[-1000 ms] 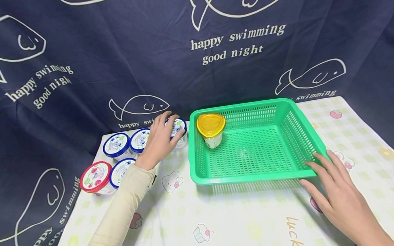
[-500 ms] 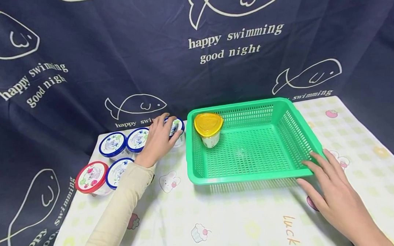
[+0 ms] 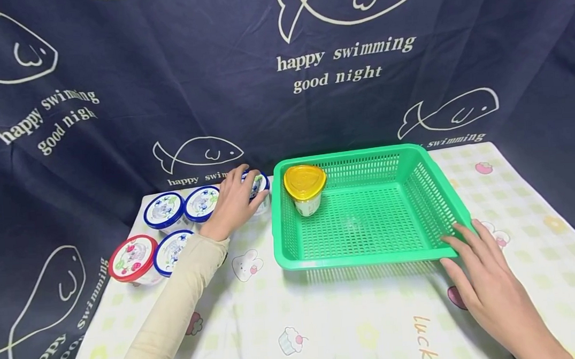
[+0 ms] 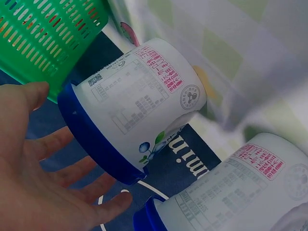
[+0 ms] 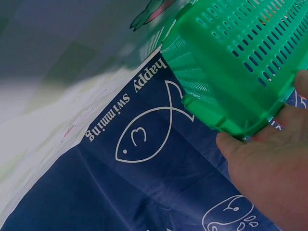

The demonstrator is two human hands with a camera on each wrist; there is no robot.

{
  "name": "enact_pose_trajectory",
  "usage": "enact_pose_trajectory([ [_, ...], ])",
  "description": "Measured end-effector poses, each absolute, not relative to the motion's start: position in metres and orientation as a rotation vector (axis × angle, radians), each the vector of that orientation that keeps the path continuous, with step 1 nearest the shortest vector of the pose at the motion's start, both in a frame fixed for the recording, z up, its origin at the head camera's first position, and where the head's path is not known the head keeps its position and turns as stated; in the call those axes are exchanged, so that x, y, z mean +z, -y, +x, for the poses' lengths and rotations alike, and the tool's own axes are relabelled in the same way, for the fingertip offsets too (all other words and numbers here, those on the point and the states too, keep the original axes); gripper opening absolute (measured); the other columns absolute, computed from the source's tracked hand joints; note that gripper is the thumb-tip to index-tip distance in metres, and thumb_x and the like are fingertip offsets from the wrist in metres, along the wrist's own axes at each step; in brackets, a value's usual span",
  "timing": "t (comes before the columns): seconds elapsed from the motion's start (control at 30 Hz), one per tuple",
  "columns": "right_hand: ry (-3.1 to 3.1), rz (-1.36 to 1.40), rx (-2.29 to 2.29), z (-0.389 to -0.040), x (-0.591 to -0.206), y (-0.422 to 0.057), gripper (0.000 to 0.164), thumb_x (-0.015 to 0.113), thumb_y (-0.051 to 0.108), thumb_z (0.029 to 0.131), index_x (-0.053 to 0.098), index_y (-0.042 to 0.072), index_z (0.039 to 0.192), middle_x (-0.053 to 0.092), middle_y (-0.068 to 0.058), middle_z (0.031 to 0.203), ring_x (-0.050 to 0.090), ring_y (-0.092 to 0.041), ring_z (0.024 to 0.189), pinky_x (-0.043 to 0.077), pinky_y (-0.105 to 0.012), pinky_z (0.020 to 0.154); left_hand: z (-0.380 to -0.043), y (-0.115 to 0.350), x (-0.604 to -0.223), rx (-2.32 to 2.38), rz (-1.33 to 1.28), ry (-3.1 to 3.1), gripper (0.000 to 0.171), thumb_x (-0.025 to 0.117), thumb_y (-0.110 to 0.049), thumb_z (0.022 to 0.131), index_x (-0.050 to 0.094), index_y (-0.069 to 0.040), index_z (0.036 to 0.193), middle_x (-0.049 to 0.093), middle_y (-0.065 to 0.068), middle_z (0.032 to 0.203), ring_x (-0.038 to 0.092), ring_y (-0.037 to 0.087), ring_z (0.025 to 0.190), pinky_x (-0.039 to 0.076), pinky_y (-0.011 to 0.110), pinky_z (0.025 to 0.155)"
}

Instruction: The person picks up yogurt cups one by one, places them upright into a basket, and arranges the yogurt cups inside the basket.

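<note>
My left hand point(image 3: 232, 206) reaches over a blue-lidded tub point(image 3: 264, 188) left of the green basket point(image 3: 358, 260). In the left wrist view, that tub point(image 4: 137, 98) has blueberries on its white side, and my spread fingers lie around its blue lid without clearly gripping it. A second blue-lidded tub point(image 4: 240, 192) stands beside it. My right hand point(image 3: 497, 288) rests its extended fingers on the basket's front right corner. In the right wrist view its fingertips meet the basket rim point(image 5: 240, 127). A yellow-lidded cup point(image 3: 306, 184) stands in the basket's left end.
Left of my left hand are more blue-lidded tubs point(image 3: 164, 210) and a red-lidded tub point(image 3: 134, 259). A printed tablecloth point(image 3: 352, 326) covers the table, and a navy fish-print curtain point(image 3: 207, 97) hangs behind it.
The view shifts slightly. My left hand stays over the same tub and my right hand stays at the basket corner; the tubs, cup and basket keep their places.
</note>
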State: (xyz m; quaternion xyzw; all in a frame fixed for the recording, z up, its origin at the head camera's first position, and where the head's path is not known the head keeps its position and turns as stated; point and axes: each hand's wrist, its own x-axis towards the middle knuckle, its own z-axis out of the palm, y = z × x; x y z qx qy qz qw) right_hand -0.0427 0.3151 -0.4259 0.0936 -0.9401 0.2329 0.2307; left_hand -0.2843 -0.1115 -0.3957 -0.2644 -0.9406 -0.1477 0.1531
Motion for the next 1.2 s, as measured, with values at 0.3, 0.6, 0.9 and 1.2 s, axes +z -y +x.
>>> enact_pose_trajectory([
  [0.3,2.584,0.268,0.661,-0.046,-0.431,-0.314,0.036,0.061,0.017,0.099,0.056,0.005,0.132,0.041,-0.02,0.15,0.011,-0.03,0.152,0.008,-0.046,0.122,-0.285,0.112,-0.398,-0.406,-0.742,2.734,0.052,0.062,-0.041,0.097,0.052,-0.009,0.137,0.038,0.024,0.147,0.034,0.044,0.135,0.029,0.063,0.107],
  [0.6,2.599,0.254,0.683,-0.04,-0.433,-0.318,0.037,0.062,0.014,0.098,0.057,0.005,0.133,0.04,-0.019,0.151,0.01,-0.03,0.152,0.006,-0.046,0.122,-0.287,0.104,-0.402,-0.395,-0.749,2.761,0.055,0.06,-0.044,0.098,0.051,-0.009,0.139,0.036,0.024,0.149,0.033,0.044,0.137,0.026,0.062,0.11],
  [0.9,2.622,0.233,0.68,-0.035,-0.432,-0.318,0.036,0.062,0.014,0.098,0.056,0.005,0.133,0.041,-0.021,0.149,0.008,-0.03,0.153,0.003,-0.048,0.121,-0.286,0.105,-0.404,-0.408,-0.764,2.782,0.057,0.059,-0.046,0.098,0.049,-0.01,0.141,0.036,0.023,0.149,0.033,0.043,0.136,0.028,0.061,0.109],
  [1.2,2.578,0.258,0.675,-0.04,-0.425,-0.314,0.036,0.064,0.013,0.097,0.057,0.006,0.132,0.043,-0.019,0.148,0.012,-0.03,0.152,0.006,-0.046,0.122,-0.29,0.109,-0.401,-0.411,-0.74,2.785,0.057,0.057,-0.047,0.099,0.046,-0.012,0.143,0.034,0.022,0.15,0.032,0.042,0.137,0.027,0.06,0.11],
])
